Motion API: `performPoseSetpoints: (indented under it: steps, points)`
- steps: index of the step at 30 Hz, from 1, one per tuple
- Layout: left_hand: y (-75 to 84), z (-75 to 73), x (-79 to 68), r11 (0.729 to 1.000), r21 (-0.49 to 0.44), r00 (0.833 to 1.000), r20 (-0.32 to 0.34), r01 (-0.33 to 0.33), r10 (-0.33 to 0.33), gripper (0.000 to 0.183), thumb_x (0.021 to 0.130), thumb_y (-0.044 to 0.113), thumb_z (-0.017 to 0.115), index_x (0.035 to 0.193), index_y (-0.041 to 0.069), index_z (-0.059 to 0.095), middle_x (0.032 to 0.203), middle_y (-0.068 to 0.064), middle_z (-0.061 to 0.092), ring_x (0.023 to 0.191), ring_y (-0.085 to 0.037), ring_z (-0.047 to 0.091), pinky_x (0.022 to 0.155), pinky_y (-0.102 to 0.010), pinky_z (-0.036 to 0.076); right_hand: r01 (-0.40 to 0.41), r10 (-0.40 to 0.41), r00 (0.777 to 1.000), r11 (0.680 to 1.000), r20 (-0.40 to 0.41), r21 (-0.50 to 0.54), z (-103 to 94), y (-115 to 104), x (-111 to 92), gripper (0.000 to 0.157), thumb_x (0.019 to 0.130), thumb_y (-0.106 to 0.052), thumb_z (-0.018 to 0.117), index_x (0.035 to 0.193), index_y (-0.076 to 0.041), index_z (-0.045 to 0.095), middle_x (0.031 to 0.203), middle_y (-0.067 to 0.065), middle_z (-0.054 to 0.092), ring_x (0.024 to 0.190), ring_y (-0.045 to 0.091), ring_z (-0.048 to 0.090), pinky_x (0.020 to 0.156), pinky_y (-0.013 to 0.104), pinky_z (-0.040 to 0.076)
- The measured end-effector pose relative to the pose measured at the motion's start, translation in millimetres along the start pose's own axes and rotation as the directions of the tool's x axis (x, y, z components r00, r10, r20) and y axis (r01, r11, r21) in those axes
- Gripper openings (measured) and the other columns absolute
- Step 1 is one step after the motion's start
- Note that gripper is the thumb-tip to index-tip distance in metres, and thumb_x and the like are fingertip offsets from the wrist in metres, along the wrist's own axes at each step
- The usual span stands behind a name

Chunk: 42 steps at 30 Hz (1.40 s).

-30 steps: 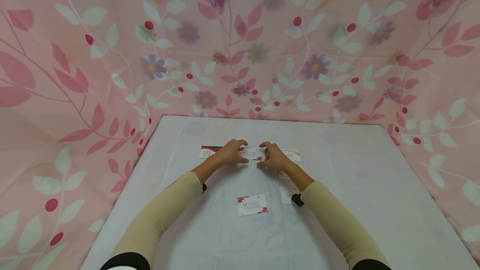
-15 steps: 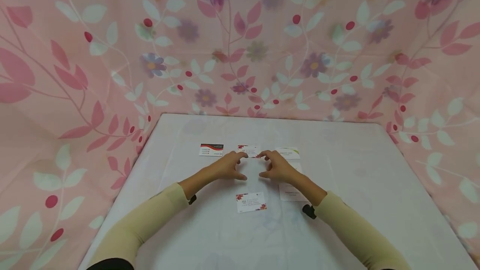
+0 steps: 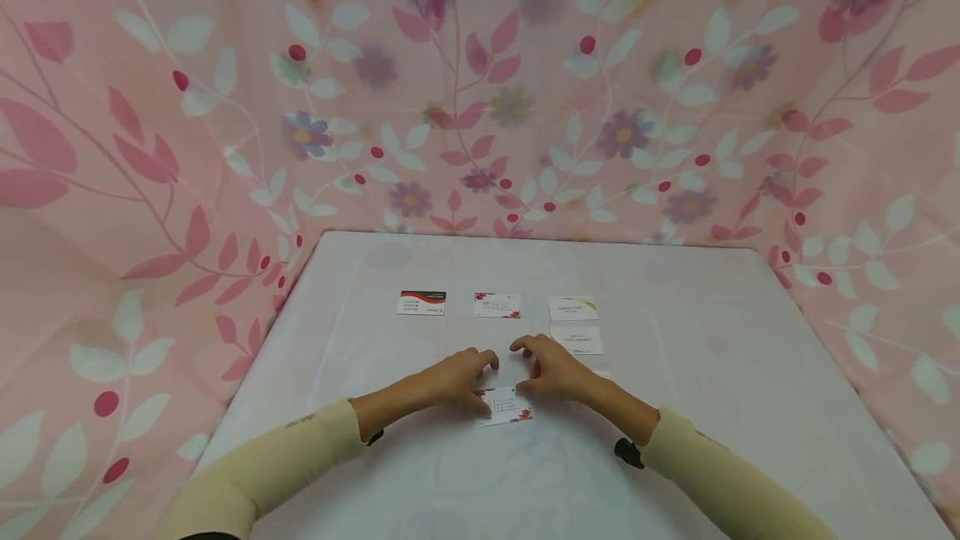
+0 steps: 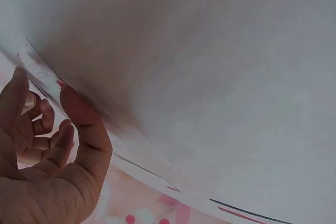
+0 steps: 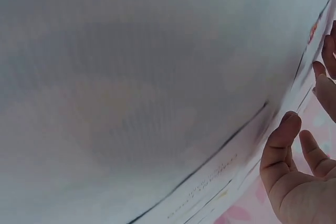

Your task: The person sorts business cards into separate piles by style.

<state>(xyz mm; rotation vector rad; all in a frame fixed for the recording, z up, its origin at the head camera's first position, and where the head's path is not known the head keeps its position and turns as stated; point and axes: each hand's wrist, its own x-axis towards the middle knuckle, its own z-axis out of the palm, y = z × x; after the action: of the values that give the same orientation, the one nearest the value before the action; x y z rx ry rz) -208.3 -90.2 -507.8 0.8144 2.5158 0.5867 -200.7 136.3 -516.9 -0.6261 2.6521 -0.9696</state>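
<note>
- Far left on the white table [image 3: 360, 340], a red, black and white card [image 3: 421, 303] lies flat
- Left hand [image 3: 456, 375]: fingers loosely bent and apart from the thumb, gripping nothing; the thumb is over the left edge of the near floral card [image 3: 512, 407], contact hard to tell
- Far middle, a far floral card [image 3: 497, 305]
- Near middle, the near floral card, slightly turned, between both hands
- Right hand [image 3: 558, 370]: loosely curved, gripping nothing, thumb tip at that card's far right corner
- Far right, a green-edged card [image 3: 573, 308], then a plainer card [image 3: 585, 341] just nearer
</note>
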Motion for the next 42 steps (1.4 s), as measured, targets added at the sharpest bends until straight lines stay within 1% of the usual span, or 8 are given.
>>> performPoseSetpoints:
  steps: [7,11,19,25,27,30,35,42]
  points:
    - [1.4,8.9,-8.7,1.0,0.011,0.999,-0.026,0.023,-0.023,0.063,0.068,0.033,0.091,0.118,0.017,0.056,0.095,0.001,0.054,0.081,-0.011,0.05,0.07,-0.024,0.043,0.023,-0.023,0.998,1.0,0.061,-0.003,9.9,-7,-11,0.055,0.077,-0.015,0.084,0.125,-0.01,0.058,0.107,0.008,0.055,0.07,0.01,0.049,0.065,0.022,0.043]
    - [1.6,11.3,-12.6,0.999,0.017,0.999,-0.039,0.036,-0.035,0.06,0.067,0.031,0.091,0.114,0.016,0.057,0.093,0.002,0.054,0.078,-0.011,0.049,0.068,-0.024,0.042,0.034,-0.032,0.995,0.999,0.095,-0.025,13.8,-13,-15,0.056,0.075,-0.019,0.086,0.123,-0.012,0.059,0.106,0.005,0.056,0.07,0.01,0.049,0.065,0.022,0.042]
    - [1.7,14.0,-15.8,1.0,0.011,0.999,-0.044,0.027,-0.027,0.052,0.068,0.027,0.091,0.108,0.016,0.06,0.09,0.003,0.053,0.076,-0.01,0.048,0.064,-0.023,0.041,0.047,-0.034,0.992,0.993,0.119,-0.111,17.3,-15,-20,0.053,0.073,-0.018,0.087,0.12,-0.012,0.062,0.1,0.001,0.051,0.071,0.008,0.048,0.065,0.021,0.042]
    - [2.8,17.6,-16.1,1.0,-0.016,0.998,-0.061,0.027,-0.027,0.048,0.067,0.026,0.091,0.104,0.016,0.062,0.09,0.003,0.052,0.075,-0.01,0.048,0.064,-0.022,0.042,0.036,-0.022,0.993,0.992,0.117,-0.12,16.8,-14,-21,0.052,0.071,-0.018,0.089,0.115,-0.01,0.062,0.099,0.002,0.049,0.071,0.009,0.047,0.064,0.021,0.042]
    - [3.2,17.8,-16.4,1.0,-0.014,0.997,-0.069,0.024,-0.025,0.048,0.067,0.026,0.091,0.104,0.017,0.062,0.09,0.003,0.051,0.075,-0.01,0.048,0.063,-0.022,0.042,0.02,-0.006,0.993,0.992,0.115,-0.124,16.5,-15,-21,0.049,0.072,-0.019,0.088,0.113,-0.011,0.061,0.097,0.001,0.05,0.073,0.009,0.047,0.065,0.021,0.041]
    - [2.8,18.7,-17.1,1.0,0.011,0.997,-0.078,0.017,-0.016,0.048,0.068,0.028,0.091,0.105,0.017,0.061,0.089,0.003,0.052,0.074,-0.009,0.047,0.063,-0.023,0.04,0.002,0.011,0.994,0.993,0.111,-0.12,16.8,-16,-22,0.038,0.08,-0.017,0.082,0.111,-0.012,0.06,0.09,-0.001,0.053,0.074,0.01,0.049,0.066,0.024,0.041]
    - [2.2,17.3,-18.2,0.999,0.035,0.997,-0.08,0.005,-0.003,0.047,0.074,0.03,0.087,0.112,0.016,0.061,0.087,0.005,0.055,0.075,-0.009,0.048,0.065,-0.024,0.04,-0.031,0.036,0.995,0.998,0.097,-0.051,16.7,-13,-20,0.018,0.093,-0.008,0.065,0.108,-0.011,0.058,0.082,-0.004,0.058,0.073,0.011,0.052,0.067,0.027,0.042]
    - [-4.9,7.0,-10.6,0.998,-0.059,0.991,-0.132,-0.028,0.02,0.057,0.078,0.018,0.083,0.128,0.012,0.058,0.091,0.004,0.06,0.079,-0.011,0.052,0.07,-0.024,0.043,-0.087,0.087,0.996,0.994,0.011,0.067,5.6,-4,-9,0.012,0.095,-0.005,0.06,0.106,-0.01,0.059,0.08,0.0,0.056,0.071,0.014,0.051,0.063,0.026,0.041]
